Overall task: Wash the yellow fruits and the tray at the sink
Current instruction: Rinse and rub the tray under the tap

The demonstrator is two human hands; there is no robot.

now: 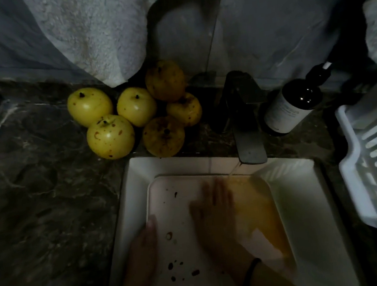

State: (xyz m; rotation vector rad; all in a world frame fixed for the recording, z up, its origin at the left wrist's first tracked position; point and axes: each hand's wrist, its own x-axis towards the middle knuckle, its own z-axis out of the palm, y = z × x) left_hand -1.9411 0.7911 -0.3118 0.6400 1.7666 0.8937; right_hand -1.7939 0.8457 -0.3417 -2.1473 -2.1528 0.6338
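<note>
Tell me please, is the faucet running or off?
Running. A thin stream falls from the faucet spout onto the tray, and yellowish water pools along the tray's right side.

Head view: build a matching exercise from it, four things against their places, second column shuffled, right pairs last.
Things
1. six round yellow fruits
2. pale square tray
3. dark pump bottle with white label
4. white slatted plastic rack

Places
A. just right of the grey faucet
B. at the picture's far right edge
C. inside the white sink
D. heaped on the dark marbled counter

Pairs: 1-D, 2-C, 3-A, 4-B
</note>
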